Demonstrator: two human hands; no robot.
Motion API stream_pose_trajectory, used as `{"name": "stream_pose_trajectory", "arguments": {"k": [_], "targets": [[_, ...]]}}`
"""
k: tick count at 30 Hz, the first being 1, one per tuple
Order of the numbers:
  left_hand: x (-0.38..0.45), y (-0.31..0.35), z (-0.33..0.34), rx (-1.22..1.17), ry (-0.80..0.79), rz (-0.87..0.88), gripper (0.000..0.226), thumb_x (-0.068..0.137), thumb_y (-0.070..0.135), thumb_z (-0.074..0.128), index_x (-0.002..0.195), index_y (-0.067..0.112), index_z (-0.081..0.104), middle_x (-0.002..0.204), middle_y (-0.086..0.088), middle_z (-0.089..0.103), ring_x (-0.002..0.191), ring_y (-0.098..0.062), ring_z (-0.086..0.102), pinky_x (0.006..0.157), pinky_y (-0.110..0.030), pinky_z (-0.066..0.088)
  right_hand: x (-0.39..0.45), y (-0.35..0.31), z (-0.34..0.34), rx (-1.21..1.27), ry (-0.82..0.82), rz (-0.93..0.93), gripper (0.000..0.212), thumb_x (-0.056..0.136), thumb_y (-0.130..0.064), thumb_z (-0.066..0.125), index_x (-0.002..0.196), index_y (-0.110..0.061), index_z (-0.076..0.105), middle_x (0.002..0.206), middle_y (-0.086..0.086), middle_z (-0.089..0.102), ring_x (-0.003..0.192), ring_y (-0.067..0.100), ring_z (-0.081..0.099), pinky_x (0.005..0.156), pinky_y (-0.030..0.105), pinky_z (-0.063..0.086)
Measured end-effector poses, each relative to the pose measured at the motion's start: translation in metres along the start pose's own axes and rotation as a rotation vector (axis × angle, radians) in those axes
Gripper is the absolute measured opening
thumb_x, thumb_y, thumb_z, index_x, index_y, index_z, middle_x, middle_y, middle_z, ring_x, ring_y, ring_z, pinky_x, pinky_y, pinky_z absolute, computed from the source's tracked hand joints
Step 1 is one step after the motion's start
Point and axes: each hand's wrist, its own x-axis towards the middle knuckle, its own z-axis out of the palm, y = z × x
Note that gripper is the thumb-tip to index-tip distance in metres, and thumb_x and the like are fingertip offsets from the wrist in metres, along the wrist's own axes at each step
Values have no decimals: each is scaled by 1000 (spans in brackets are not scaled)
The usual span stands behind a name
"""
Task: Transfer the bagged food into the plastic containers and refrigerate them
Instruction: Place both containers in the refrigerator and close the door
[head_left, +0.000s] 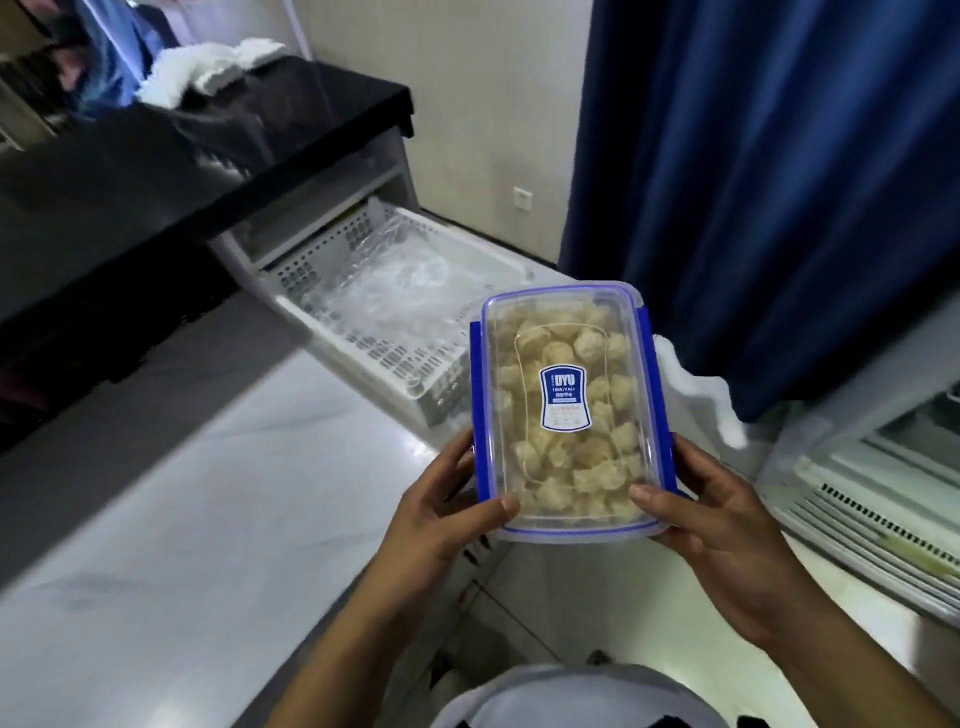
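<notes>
A clear plastic container (566, 410) with a blue-rimmed lid, blue side clips and a blue label is full of pale dumpling-like pieces. I hold it level in front of me with both hands. My left hand (447, 514) grips its near left corner, thumb on the lid. My right hand (711, 519) grips its near right corner, thumb on the lid too. Beyond it, a white perforated drawer basket (311, 265) stands pulled out of a white freezer; crumpled clear plastic bags (395, 280) lie inside it.
A black countertop (156, 171) with white cloths on it runs along the left, above the drawer. A blue curtain (769, 182) hangs at the right. An open white fridge door or shelf (883, 493) is at the far right. White frost clumps (696, 384) lie near the curtain's foot.
</notes>
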Motion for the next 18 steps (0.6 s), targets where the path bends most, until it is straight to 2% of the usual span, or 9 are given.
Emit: {"name": "stream_pose_trajectory", "arguments": {"k": [1, 4, 7, 12, 14, 18], "targets": [[7, -2, 18, 17, -36, -2, 75, 75, 14, 83, 140, 37, 52, 130, 3, 68, 114, -23, 68, 79, -29, 58, -3, -2, -19, 19, 26, -4, 57, 78, -6, 70, 131, -24, 61, 119, 0, 72, 106, 24, 71, 74, 31, 59], [27, -12, 67, 51, -116, -47, 80, 72, 21, 85, 142, 37, 51, 134, 2, 66, 117, -23, 67, 92, -41, 54, -15, -5, -69, 58, 110, -10, 57, 75, -8, 71, 129, -25, 61, 118, -1, 73, 105, 24, 71, 74, 31, 60], [44, -31, 116, 82, -164, -88, 86, 63, 29, 86, 142, 34, 53, 133, 4, 66, 120, -23, 65, 96, -43, 52, -29, -4, -118, 93, 216, -24, 60, 71, -8, 73, 129, -21, 62, 119, -1, 72, 104, 25, 72, 74, 31, 59], [70, -43, 207, 185, -385, -156, 76, 75, 25, 79, 144, 36, 50, 135, 2, 65, 124, -27, 62, 107, -57, 45, -60, -9, -198, 149, 407, -28, 57, 71, -14, 74, 127, -25, 66, 121, -3, 72, 105, 24, 71, 86, 41, 51], [83, -41, 236, 207, -447, -185, 74, 77, 23, 79, 143, 38, 50, 136, 2, 64, 123, -27, 63, 106, -57, 45, -68, -12, -220, 188, 468, -36, 54, 74, -12, 74, 125, -25, 67, 120, -1, 72, 105, 25, 70, 87, 41, 50], [120, -39, 298, 262, -573, -224, 72, 77, 18, 77, 142, 35, 52, 135, 0, 65, 119, -26, 66, 97, -47, 52, -71, -16, -263, 241, 616, -67, 46, 81, -5, 70, 123, -24, 69, 120, 1, 71, 103, 25, 70, 85, 39, 51]]}}
